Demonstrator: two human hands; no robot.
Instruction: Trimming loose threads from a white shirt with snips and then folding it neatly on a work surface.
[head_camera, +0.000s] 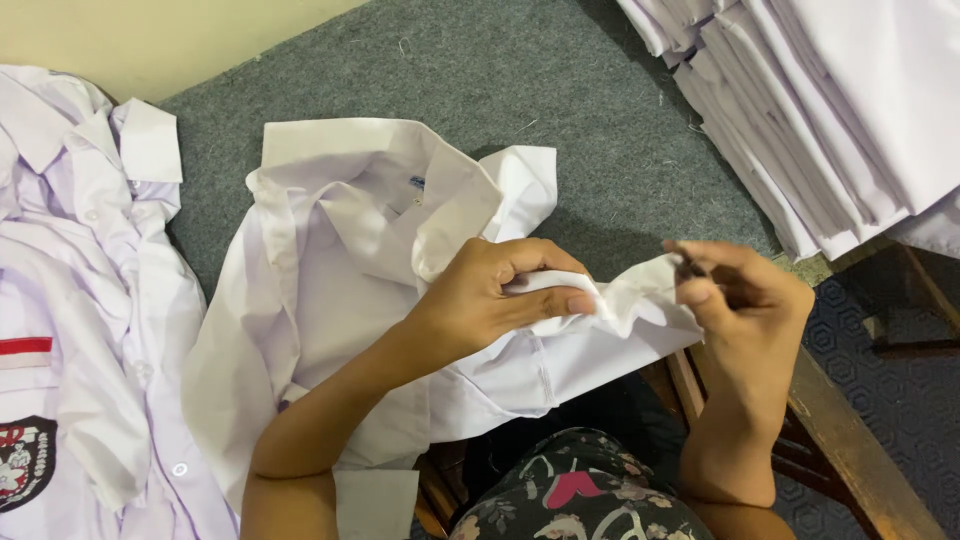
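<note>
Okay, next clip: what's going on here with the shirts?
A person is working on a white collared cotton shirt spread over a grey carpeted surface. The left hand pinches a bunched fold of its fabric, while the right hand pinches something small and thin beside that fold; too small to identify. Another white shirt with a badge lies left, and a stack of folded white shirts sits upper right.

Not much here label-wise. There's a tiny blue neck tag (416, 183) inside the collar of the middle shirt (330, 300). The left shirt (90, 330) has a red-and-white stripe patch (25, 351) at the frame edge, and below it a dark shield-shaped badge (24, 461) with red and white bits. No packages, signs or screens.
</note>
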